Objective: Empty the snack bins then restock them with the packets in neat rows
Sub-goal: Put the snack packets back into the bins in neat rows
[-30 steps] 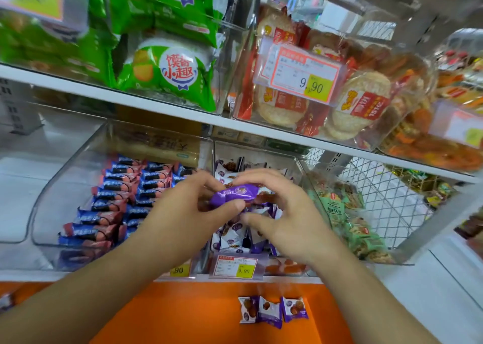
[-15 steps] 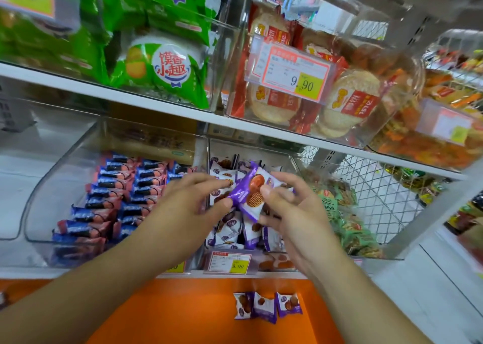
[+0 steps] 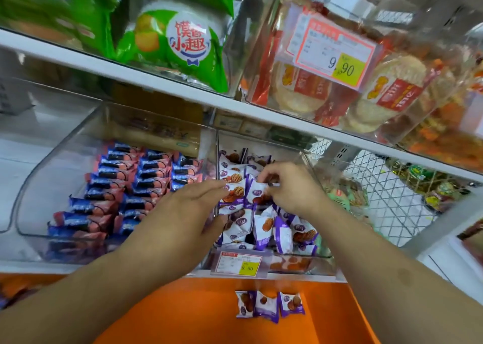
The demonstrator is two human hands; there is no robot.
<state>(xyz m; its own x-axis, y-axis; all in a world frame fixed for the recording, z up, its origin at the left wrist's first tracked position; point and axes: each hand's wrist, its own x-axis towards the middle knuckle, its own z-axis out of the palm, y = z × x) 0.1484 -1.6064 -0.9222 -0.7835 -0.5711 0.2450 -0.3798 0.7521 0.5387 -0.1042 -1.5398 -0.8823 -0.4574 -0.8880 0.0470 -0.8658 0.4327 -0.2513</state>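
From the head camera, your two hands meet over the clear middle bin (image 3: 308, 166) at the centre of the frame. Your left hand (image 3: 183, 213) reaches in from the lower left with its fingers straight and laid together, their tips touching a purple-and-white packet (image 3: 235, 193) that stands at the left side of the bin. Your right hand (image 3: 290, 189) comes in from the lower right, thumb and fingers curled and pinching the top edge of a second packet (image 3: 257, 192) just beside the first. Below your hands, the other purple packets (image 3: 271, 228) fill the front of that bin, standing but tilted at mixed angles, not in an even row. A price tag (image 3: 240, 264) reading 9.90 is fixed to the bin's front.

Left of centre, the next clear bin (image 3: 47, 160) holds blue-and-red packets (image 3: 130, 184) lying in overlapping rows. At the bottom centre, three loose purple packets (image 3: 269, 304) lie side by side on the orange surface (image 3: 183, 317). In the upper part of the frame, the shelf above carries green bags (image 3: 180, 43) on the left and red-labelled round crackers (image 3: 326, 87) in a clear bin on the right.
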